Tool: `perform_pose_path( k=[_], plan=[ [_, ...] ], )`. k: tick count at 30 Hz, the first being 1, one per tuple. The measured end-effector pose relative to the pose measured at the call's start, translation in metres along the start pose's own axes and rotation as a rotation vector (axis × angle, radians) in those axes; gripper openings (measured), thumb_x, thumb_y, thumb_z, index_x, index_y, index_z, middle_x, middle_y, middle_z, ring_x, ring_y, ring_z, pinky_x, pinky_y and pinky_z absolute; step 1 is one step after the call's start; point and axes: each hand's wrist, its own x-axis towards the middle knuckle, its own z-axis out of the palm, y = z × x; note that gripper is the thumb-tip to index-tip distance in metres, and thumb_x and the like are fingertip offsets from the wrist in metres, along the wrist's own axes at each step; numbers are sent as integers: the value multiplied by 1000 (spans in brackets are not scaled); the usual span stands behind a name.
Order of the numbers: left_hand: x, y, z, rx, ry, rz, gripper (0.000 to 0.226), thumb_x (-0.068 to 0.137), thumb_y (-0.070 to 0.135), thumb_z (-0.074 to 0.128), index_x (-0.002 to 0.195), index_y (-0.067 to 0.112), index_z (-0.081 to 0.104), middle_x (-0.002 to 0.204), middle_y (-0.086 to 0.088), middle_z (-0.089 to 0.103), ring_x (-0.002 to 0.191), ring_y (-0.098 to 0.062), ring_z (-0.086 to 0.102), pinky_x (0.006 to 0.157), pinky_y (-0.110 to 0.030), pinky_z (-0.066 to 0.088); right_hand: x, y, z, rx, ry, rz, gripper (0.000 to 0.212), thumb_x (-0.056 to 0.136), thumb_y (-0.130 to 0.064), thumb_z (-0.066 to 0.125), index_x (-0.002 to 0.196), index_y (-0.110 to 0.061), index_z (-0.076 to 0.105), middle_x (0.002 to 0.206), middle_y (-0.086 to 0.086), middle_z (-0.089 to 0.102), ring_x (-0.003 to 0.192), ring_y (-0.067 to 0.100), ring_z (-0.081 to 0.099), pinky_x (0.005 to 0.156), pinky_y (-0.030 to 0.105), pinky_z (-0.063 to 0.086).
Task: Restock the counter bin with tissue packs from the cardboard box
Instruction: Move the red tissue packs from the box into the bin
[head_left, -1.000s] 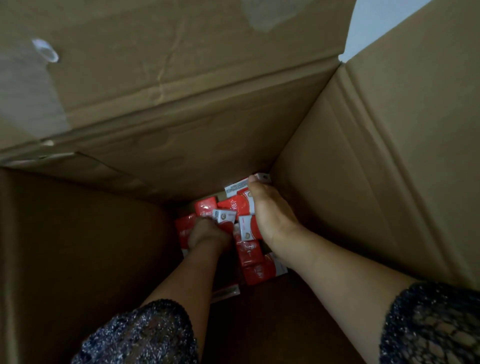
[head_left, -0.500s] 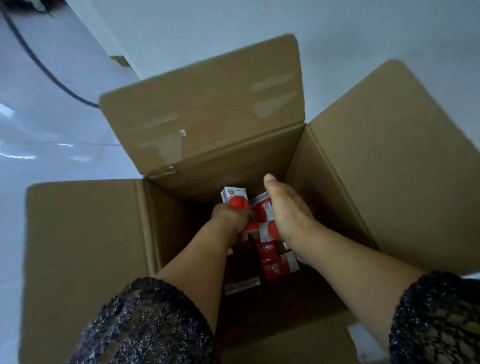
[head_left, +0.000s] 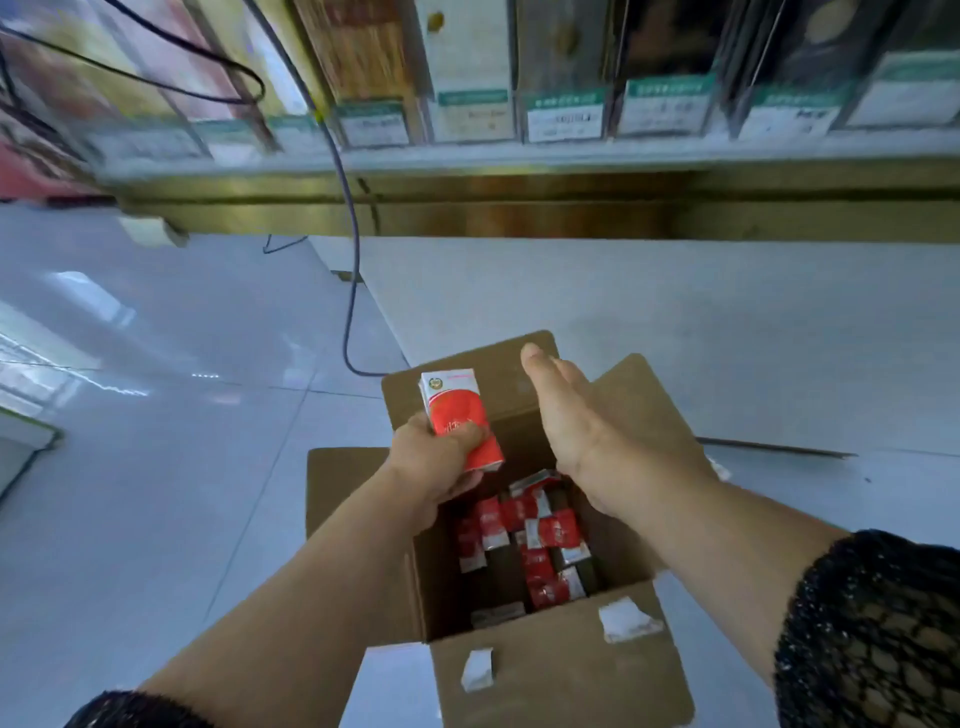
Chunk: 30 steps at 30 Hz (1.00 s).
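While the left hand curls its fingers round one red-and-white tissue pack just above the open cardboard box on the floor, the right hand hovers beside it, fingers straight and empty. Many loose packs lie in the box and no counter bin is in view, so restocking looks barely begun. The held pack's round emblem and white script, like the green-topped shelf tags, are too blurred to read.

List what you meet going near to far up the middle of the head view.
Bottom up: near flap of the box, loose tissue packs inside, red pack held by the left hand, brown shelf base, price labels.
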Motion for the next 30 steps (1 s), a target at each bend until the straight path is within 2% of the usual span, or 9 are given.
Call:
perform_pose_path(
  k=[5, 8, 10, 13, 16, 20, 25, 28, 30],
  plan=[
    [-74, 80, 3, 1, -46, 231, 33, 84, 14, 69, 114, 5, 57, 77, -9, 65, 44, -8, 61, 39, -18, 44, -47, -85, -25, -34, 58, -91, 59, 88, -69, 30, 138, -39, 36, 144, -2, 41, 128, 26, 40, 105, 50, 36],
    [-120, 125, 4, -4, -88, 326, 34, 83, 14, 70, 114, 5, 58, 84, -8, 67, 59, -11, 64, 48, -21, 49, -79, -138, -44, -9, 50, -207, 54, 90, -64, 32, 136, -36, 41, 128, -2, 48, 112, 22, 49, 96, 37, 37],
    [-152, 155, 3, -21, -121, 367, 33, 83, 12, 71, 113, 7, 58, 87, -8, 68, 64, -12, 65, 50, -22, 50, -102, -174, -58, -4, 58, -280, 51, 90, -63, 33, 132, -36, 43, 115, -4, 47, 97, 17, 48, 88, 37, 39],
    [-196, 198, -4, 5, -146, 437, 35, 82, 11, 72, 113, 7, 57, 90, -8, 68, 67, -11, 68, 52, -20, 51, -134, -223, -82, -45, 83, -370, 58, 90, -65, 30, 139, -34, 38, 137, -4, 44, 123, 20, 42, 101, 41, 37],
    [-240, 242, -12, 8, -157, 503, 39, 79, 4, 72, 114, 6, 56, 94, -12, 67, 74, -18, 66, 54, -21, 52, -167, -270, -107, -38, 120, -496, 60, 90, -63, 31, 140, -31, 39, 143, -5, 42, 131, 18, 38, 107, 36, 30],
    [-298, 297, -13, 77, -192, 609, 46, 75, 5, 75, 116, 10, 56, 102, -14, 67, 94, -26, 65, 79, -35, 56, -210, -330, -131, -23, 126, -613, 60, 91, -59, 38, 139, -25, 40, 142, -1, 44, 131, 20, 39, 110, 43, 30],
    [-361, 356, 3, 134, -232, 812, 25, 71, -2, 69, 92, 12, 66, 60, 4, 63, 48, -3, 54, 45, -15, 42, -255, -394, -159, -144, 209, -814, 52, 90, -37, 55, 138, -29, 36, 141, 2, 44, 124, 20, 46, 105, 40, 38],
    [-387, 385, 8, 178, -278, 879, 31, 61, 10, 67, 90, 22, 69, 61, 4, 65, 49, -5, 55, 46, -16, 42, -274, -423, -183, -491, 340, -1007, 76, 77, -21, 61, 143, -37, 25, 147, -4, 32, 134, 17, 31, 110, 33, 26],
    [-396, 406, 10, 195, -274, 905, 34, 69, 5, 70, 95, 27, 66, 69, 4, 67, 52, -3, 58, 46, -15, 43, -282, -439, -198, -682, 331, -1090, 85, 70, -19, 61, 144, -36, 23, 152, -4, 23, 140, 18, 20, 111, 34, 19]
  ],
)
